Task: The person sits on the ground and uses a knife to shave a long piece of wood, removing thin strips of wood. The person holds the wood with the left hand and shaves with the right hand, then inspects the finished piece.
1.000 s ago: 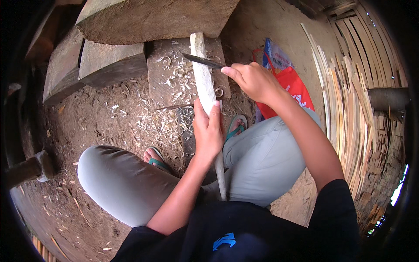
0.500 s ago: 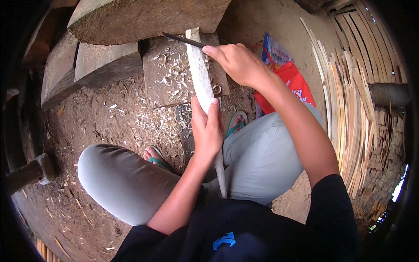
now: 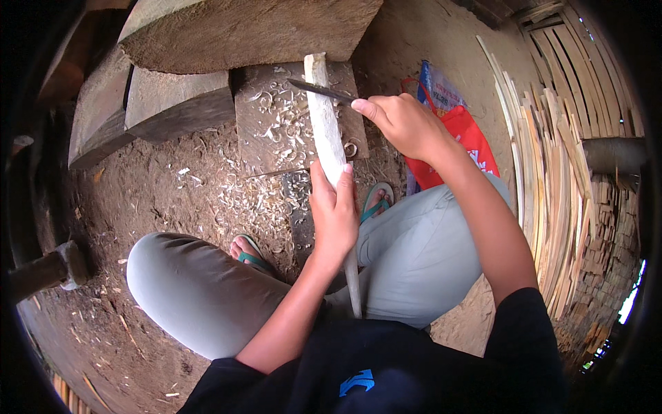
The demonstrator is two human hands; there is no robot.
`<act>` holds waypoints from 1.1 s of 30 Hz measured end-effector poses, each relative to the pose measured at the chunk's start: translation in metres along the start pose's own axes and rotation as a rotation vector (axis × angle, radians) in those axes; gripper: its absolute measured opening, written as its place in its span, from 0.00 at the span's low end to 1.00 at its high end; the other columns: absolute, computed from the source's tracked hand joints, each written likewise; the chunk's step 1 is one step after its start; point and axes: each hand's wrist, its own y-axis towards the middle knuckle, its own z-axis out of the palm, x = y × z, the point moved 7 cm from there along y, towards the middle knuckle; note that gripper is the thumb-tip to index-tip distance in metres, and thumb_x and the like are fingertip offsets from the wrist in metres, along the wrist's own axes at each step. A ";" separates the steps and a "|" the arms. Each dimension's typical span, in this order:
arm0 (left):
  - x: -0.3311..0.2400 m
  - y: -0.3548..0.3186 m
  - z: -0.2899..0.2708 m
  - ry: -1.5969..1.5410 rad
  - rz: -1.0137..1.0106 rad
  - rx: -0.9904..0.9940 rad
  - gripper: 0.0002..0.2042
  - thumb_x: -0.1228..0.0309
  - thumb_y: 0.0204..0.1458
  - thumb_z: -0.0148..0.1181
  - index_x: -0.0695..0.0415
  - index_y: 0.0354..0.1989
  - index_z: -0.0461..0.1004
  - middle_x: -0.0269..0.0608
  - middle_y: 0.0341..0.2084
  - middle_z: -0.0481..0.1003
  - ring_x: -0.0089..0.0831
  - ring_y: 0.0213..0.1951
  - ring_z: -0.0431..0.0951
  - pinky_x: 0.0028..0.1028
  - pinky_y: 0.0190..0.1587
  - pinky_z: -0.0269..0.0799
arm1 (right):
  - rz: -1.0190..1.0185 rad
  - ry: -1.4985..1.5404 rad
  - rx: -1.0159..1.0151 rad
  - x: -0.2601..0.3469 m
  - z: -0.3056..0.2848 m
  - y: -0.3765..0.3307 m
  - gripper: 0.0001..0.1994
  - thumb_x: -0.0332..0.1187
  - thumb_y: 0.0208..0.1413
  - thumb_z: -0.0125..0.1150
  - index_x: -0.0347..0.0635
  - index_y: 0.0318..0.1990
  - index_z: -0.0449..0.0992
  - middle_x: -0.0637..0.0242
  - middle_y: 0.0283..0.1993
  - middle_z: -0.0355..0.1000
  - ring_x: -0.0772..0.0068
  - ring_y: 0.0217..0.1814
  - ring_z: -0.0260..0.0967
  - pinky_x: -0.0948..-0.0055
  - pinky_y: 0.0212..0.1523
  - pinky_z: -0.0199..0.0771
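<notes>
1. One long, pale stick [image 3: 327, 131] runs through the middle, its thick end near 12 o'clock and its thin end near 6, by the lap.
2. One dark knife [image 3: 321, 91] crosses over the stick near the thick end. Its tip points between 9 and 10 o'clock. I cannot tell if the edge is cutting in.
3. The right hand [image 3: 407, 127], toward 1 o'clock, is curled tight around the knife's handle, with the thumb near the blade. The fingers hide the handle.
4. The left hand [image 3: 336, 207], at the middle, is wrapped around the stick below the knife. Its thumb lies along the wood, pointing to 12.
5. Lots of curly shavings [image 3: 283, 131] lie on a flat board [image 3: 252, 148] between 11 and 12 o'clock, and on the brown dirt floor [image 3: 152, 186] beside it.
6. One big wood block [image 3: 248, 38] is at 11 o'clock. Two more blocks [image 3: 179, 103] are at 10.
7. One red bag [image 3: 465, 138] is at 2 o'clock, and many thin wood strips [image 3: 545, 193] stand at 3.
</notes>
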 end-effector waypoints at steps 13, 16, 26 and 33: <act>0.003 0.001 0.001 0.072 0.022 -0.019 0.10 0.68 0.67 0.50 0.62 0.48 0.62 0.35 0.18 0.67 0.22 0.20 0.67 0.28 0.22 0.63 | -0.040 0.118 -0.143 -0.002 0.009 0.027 0.30 0.58 0.67 0.44 0.38 0.36 0.81 0.38 0.37 0.75 0.32 0.47 0.72 0.45 0.47 0.73; 0.002 0.001 -0.004 0.078 0.019 -0.016 0.10 0.68 0.68 0.49 0.61 0.48 0.62 0.35 0.17 0.67 0.21 0.19 0.67 0.28 0.21 0.62 | 0.017 0.113 -0.065 0.004 0.008 0.022 0.30 0.57 0.68 0.43 0.37 0.36 0.81 0.37 0.37 0.75 0.32 0.47 0.72 0.45 0.47 0.73; 0.001 0.003 -0.004 0.068 0.034 -0.014 0.10 0.67 0.68 0.49 0.61 0.47 0.62 0.32 0.17 0.66 0.19 0.18 0.64 0.26 0.21 0.59 | -0.004 0.060 -0.029 -0.002 0.007 0.019 0.30 0.59 0.67 0.43 0.40 0.42 0.82 0.40 0.39 0.76 0.34 0.49 0.72 0.46 0.49 0.73; 0.001 0.001 0.000 0.000 -0.009 0.003 0.09 0.66 0.68 0.49 0.58 0.47 0.61 0.30 0.17 0.64 0.18 0.17 0.63 0.23 0.17 0.57 | -0.040 0.129 -0.104 -0.008 0.010 0.022 0.29 0.52 0.70 0.44 0.31 0.34 0.76 0.37 0.34 0.73 0.33 0.45 0.71 0.49 0.41 0.70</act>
